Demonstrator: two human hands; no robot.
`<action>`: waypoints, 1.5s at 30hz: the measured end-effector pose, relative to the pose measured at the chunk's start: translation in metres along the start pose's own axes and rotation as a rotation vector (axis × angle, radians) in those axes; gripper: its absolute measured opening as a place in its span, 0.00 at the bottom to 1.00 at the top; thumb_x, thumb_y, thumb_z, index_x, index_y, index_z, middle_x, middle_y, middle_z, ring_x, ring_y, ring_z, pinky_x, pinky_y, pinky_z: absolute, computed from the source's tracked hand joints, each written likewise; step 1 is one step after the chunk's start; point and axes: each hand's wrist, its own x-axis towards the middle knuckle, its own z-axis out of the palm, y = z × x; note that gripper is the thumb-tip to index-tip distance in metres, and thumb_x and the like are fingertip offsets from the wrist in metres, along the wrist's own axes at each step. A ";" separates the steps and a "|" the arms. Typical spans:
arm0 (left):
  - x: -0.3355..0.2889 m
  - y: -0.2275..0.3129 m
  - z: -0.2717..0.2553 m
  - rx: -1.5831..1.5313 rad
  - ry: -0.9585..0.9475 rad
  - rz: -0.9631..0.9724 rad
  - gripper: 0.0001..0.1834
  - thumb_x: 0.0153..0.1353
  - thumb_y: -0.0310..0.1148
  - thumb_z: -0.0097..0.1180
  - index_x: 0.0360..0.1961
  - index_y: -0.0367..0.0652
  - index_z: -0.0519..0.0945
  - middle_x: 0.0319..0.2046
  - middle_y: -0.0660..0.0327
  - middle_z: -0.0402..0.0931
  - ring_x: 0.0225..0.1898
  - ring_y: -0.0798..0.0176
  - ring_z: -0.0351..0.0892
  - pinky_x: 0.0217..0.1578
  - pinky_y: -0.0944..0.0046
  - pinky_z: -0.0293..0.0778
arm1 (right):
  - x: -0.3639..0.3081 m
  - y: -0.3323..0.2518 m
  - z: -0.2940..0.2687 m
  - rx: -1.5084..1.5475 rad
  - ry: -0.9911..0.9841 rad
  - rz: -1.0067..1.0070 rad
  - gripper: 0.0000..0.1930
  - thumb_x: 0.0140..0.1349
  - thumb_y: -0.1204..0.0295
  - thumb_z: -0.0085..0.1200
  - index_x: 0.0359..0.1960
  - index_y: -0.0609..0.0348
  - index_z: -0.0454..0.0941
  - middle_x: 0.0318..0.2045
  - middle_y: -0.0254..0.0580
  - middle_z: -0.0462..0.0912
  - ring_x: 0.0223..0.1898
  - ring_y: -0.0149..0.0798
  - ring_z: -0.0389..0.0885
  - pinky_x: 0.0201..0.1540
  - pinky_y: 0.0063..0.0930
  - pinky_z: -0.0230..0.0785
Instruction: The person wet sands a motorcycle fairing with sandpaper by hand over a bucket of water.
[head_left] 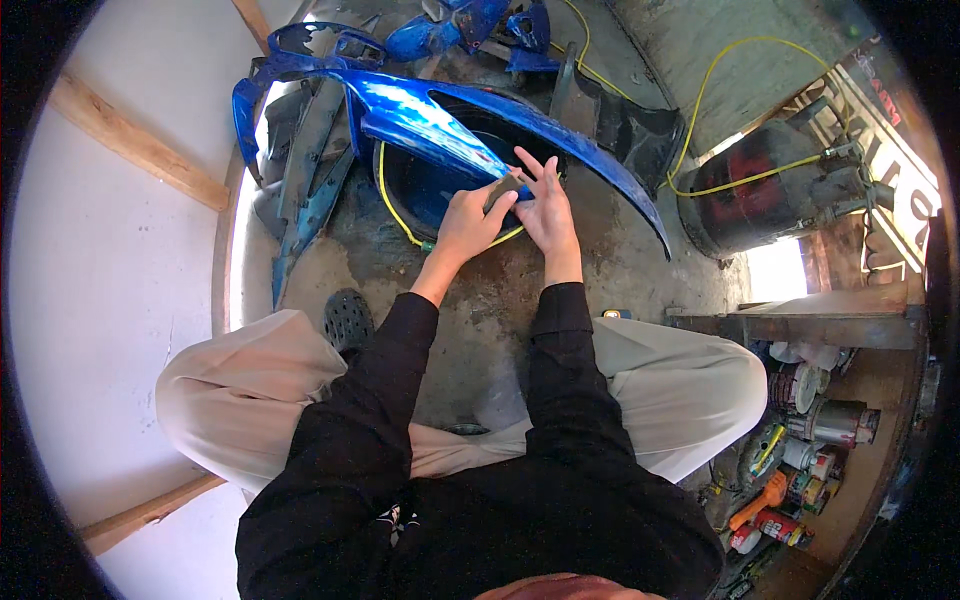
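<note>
A glossy blue motorcycle fairing panel point(440, 115), long and pointed, lies across a dark round basin point(400, 175). At the panel's near edge my two hands come together. My left hand point(468, 225) is closed, its thumb and forefinger pinching at a small brownish flat scrap point(512, 183) whose kind I cannot make out. Close against it, my right hand point(550, 218) has its palm turned up and its fingers spread, with the fingertips by the same scrap. Whether either hand touches the panel cannot be told.
More blue body panels point(425, 38) and black plastic parts point(610, 120) lie beyond. A yellow hose point(735, 185) runs to a dark tank point(760, 190) at right. A wooden shelf point(845, 325) with cans stands at lower right. A white wall point(120, 260) bounds the left.
</note>
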 end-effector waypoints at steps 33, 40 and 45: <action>-0.001 -0.004 0.000 0.010 -0.184 -0.009 0.21 0.75 0.41 0.56 0.61 0.41 0.84 0.44 0.40 0.86 0.49 0.44 0.89 0.45 0.57 0.81 | 0.002 0.002 -0.006 -0.038 -0.001 -0.001 0.43 0.75 0.34 0.42 0.76 0.58 0.65 0.64 0.56 0.73 0.63 0.49 0.73 0.68 0.54 0.67; -0.001 0.006 -0.001 -0.064 0.052 -0.080 0.21 0.73 0.40 0.58 0.61 0.41 0.84 0.42 0.41 0.87 0.44 0.47 0.91 0.44 0.56 0.81 | -0.001 0.001 -0.001 -0.011 0.022 0.005 0.43 0.74 0.34 0.43 0.77 0.56 0.65 0.64 0.55 0.71 0.61 0.48 0.73 0.68 0.48 0.67; -0.002 0.001 -0.001 0.106 -0.119 0.014 0.20 0.72 0.39 0.59 0.60 0.41 0.85 0.40 0.40 0.86 0.40 0.48 0.92 0.40 0.54 0.81 | -0.002 0.001 0.000 -0.020 -0.001 0.012 0.43 0.75 0.34 0.43 0.77 0.55 0.66 0.65 0.53 0.70 0.62 0.47 0.73 0.69 0.48 0.66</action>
